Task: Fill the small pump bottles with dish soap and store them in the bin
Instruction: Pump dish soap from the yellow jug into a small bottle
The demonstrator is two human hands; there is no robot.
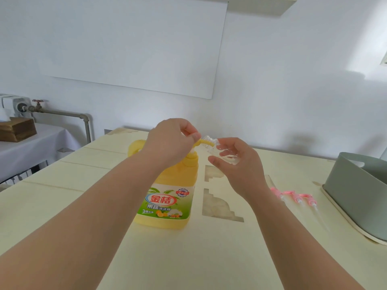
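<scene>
Head view: one yellow plastic jug [167, 185] stands upright mid-worktop [83, 206], its glossy green label facing us. The left hand [169, 141] sits on top of the pump, fingers curled, thumb and forefinger pinching the yellow nozzle [201, 141]. The right hand [238, 166] cradles one small clear bottle [210, 143] with fingers curled loosely round it. The bottle is tipped sideways and its ribbed neck is slipped over the nozzle tip. Off to the right, three pink pump tops [291, 194] with thin clear tubes lie side by side on the pale cream surface. Just beyond them is one smooth, rounded grey-green bin [356, 191] with a cut-out handle.
</scene>
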